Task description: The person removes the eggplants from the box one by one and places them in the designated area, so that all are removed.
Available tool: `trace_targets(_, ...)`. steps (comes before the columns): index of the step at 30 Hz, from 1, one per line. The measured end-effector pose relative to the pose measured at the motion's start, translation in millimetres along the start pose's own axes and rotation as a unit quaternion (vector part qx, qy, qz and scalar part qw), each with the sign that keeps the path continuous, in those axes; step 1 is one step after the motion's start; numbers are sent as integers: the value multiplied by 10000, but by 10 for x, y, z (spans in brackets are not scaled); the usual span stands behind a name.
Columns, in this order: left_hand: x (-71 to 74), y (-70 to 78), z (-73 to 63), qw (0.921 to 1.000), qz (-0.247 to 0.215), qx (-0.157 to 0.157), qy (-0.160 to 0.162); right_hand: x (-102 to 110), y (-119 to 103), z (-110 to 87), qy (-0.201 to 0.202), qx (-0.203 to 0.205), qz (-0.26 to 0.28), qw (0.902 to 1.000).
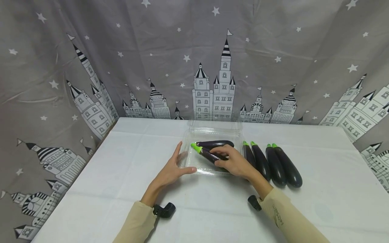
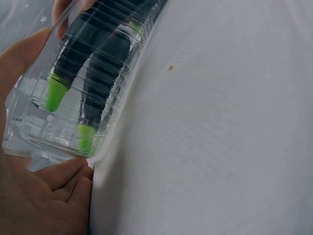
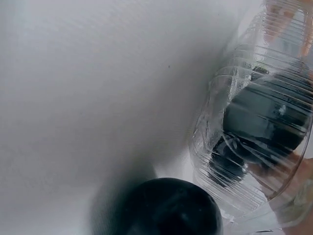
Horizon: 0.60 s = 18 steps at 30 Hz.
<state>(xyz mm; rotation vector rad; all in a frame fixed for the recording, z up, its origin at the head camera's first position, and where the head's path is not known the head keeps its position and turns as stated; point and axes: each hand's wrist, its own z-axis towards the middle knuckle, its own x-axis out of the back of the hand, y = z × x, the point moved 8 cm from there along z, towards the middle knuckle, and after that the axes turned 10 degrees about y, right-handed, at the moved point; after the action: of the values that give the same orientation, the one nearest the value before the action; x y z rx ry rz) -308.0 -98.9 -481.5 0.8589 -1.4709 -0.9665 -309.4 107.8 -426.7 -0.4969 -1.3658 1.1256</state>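
A clear plastic clamshell box [image 1: 199, 168] lies with its lid raised at the back. One eggplant [image 1: 218, 143] lies across the back of the box. In front of it a second eggplant [image 1: 209, 156], its green tip to the left, slants inside the box. My right hand [image 1: 233, 162] pinches this front eggplant from above between thumb and fingers. At the box's left side, my left hand [image 1: 171, 170] rests with thumb and fingers spread around the corner. Through the clear wall in the left wrist view, both green stem ends [image 2: 56, 93] show.
Right of the box several more eggplants [image 1: 278, 165] lie side by side, the nearest close to the box wall and my right forearm. The transparent lid [image 1: 215, 124] stands at the table's back edge. Behind hangs a grey castle-print curtain [image 1: 170, 50]. White cloth [image 1: 194, 216] covers the table.
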Motion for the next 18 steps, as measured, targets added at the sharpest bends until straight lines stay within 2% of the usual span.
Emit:
trace_targets(7,-4,-1,5,9999,-95,-42,-35,54,9,2,242,2,220,9995)
trace_targets(18,5,20,-2,9998,-134,-119,-54,64,73,-8,172,-651,383,9970)
